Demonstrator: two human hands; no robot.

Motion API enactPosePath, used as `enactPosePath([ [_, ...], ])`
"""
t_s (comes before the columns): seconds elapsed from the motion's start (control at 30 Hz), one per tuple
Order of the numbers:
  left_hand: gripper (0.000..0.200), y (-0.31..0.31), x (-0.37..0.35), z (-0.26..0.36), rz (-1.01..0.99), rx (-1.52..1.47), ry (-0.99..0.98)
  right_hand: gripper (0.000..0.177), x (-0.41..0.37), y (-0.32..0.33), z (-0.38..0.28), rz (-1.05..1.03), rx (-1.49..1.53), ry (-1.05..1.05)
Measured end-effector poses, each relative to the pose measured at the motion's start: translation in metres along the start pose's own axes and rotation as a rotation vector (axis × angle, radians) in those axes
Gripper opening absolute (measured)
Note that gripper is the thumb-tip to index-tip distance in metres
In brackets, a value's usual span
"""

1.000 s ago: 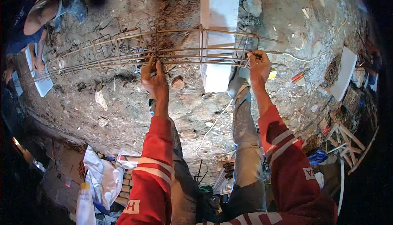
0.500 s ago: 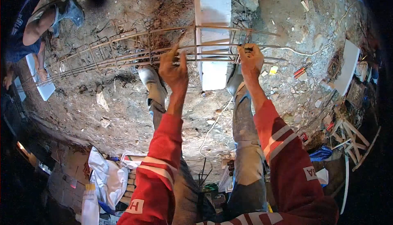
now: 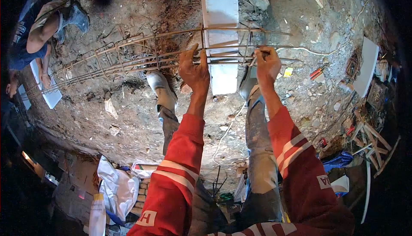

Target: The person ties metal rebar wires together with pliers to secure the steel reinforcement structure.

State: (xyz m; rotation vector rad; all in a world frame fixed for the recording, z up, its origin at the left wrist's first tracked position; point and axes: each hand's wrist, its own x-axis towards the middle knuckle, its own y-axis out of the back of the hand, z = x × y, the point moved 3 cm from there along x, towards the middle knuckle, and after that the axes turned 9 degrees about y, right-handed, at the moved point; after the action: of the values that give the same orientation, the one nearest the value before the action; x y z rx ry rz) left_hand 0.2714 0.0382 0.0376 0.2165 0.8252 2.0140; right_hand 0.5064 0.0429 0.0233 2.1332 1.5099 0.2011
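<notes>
Well left of the left hand, a crouching person (image 3: 26,59) has one hand (image 3: 45,80) at a white board (image 3: 52,98), where the steel cage (image 3: 157,56) begins. The cage runs rightward past both hands. Lower left of the left hand is a boot (image 3: 159,86). The left hand (image 3: 195,72) is at the cage's near bars, thumb and forefinger apart. Between the hands, a pale plank (image 3: 220,5) passes beneath the cage. The right hand (image 3: 268,65) has its fingers bent close together at the cage's right part; whether they clamp a bar, I cannot tell. Just right of it lies a yellow packet (image 3: 288,72), then red-handled pliers (image 3: 316,72).
</notes>
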Motion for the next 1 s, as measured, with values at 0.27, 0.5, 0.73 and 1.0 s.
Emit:
enactPosePath([
  [0.27, 0.023, 0.014, -0.037, -0.006, -0.143, 0.029, 0.065, 0.014, 0.033, 0.065, 0.058, 0.143, -0.453, 0.115],
  [0.5, 0.024, 0.1, -0.102, -0.028, -0.265, 0.1, 0.343, 0.035, 0.078, 0.181, 0.122, 0.446, 0.078, -0.056],
  [0.73, 0.027, 0.177, -0.148, -0.021, -0.473, -0.043, 0.777, 0.014, 0.03, 0.232, 0.051, -0.443, -0.175, -0.356],
  [1.0, 0.025, 0.218, -0.131, -0.091, -0.349, 0.152, 0.554, 0.021, -0.164, 0.021, -0.125, -0.975, -0.1, -0.33],
])
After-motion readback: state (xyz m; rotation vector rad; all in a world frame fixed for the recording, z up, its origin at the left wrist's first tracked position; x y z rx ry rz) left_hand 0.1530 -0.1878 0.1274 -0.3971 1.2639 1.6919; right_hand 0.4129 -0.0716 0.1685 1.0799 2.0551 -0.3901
